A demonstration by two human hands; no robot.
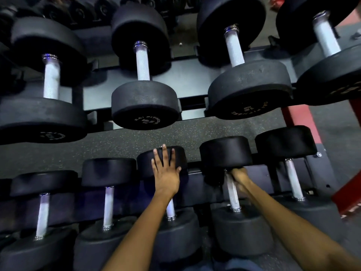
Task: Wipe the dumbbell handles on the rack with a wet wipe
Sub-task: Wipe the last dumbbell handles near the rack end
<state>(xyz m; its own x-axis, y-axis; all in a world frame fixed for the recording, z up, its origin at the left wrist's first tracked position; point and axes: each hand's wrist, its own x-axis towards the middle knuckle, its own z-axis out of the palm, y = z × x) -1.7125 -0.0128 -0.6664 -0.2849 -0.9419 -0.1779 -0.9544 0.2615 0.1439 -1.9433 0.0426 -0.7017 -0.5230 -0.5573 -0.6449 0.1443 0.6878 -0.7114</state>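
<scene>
Dim, bluish light; wide-angle bending at edges, slight motion blur

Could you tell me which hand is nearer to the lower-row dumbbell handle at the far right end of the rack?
Right. The right hand grips the neighbouring handle, just beside the far-right handle. The left hand rests flat on a dumbbell head one dumbbell further away.

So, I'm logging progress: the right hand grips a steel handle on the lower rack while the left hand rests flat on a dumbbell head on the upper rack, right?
Not quite. The head view shows the left hand resting flat on a black round rubber dumbbell head on the lower rack, not the upper one. The right hand does grip a knurled steel handle there.
</scene>
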